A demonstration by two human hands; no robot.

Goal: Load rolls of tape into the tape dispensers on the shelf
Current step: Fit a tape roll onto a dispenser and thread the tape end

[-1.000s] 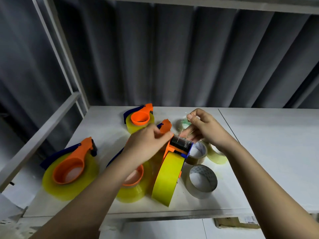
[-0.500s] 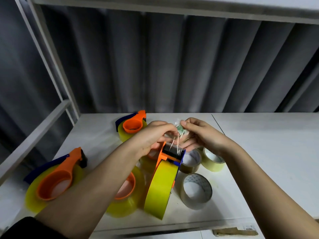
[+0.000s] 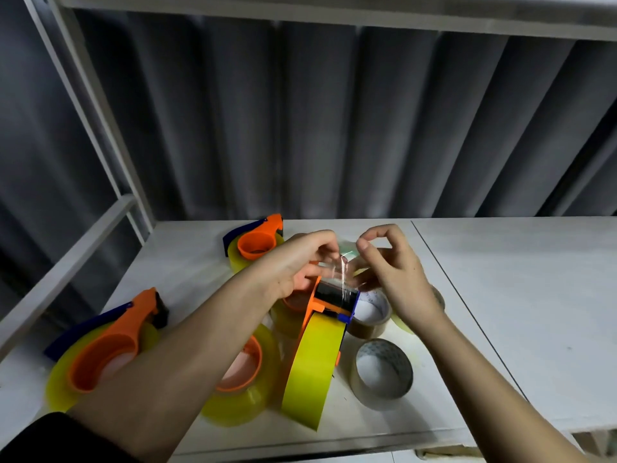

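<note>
A person's two bare forearms reach forward over a white shelf board [image 3: 187,262] backed by a grey corrugated wall [image 3: 334,128]. Between the hands stands an upright orange plastic tape dispenser with a blue side piece and black roller [image 3: 334,300], loaded with a wide roll of yellow tape [image 3: 314,365] that rests on its edge on the shelf. A clear strip of tape end [image 3: 342,272] rises from the black roller up between the two hands.

The left hand [image 3: 293,265] comes in from the lower left; its fingers are curled, with the fingertips at the upper end of the clear strip, pinching it. The right hand [image 3: 390,272] comes in from the lower right; its thumb and forefinger curl into a ring above, and its lower fingers reach towards the strip just beside the roller. Whether they grip the strip cannot be told.

Around them on the shelf lie other things. Far left is a loaded orange and blue dispenser lying flat on a pale yellow roll [image 3: 100,349]. Under the left forearm is another flat pale yellow roll with an orange hub [image 3: 247,379]. At the back, near the wall, sits a third orange and blue loaded dispenser [image 3: 255,243]. To the right of the upright dispenser are a loose brown tape roll [image 3: 370,315] and, nearer the front edge, a loose clear tape roll with a white cardboard core [image 3: 382,374], both lying flat
</note>
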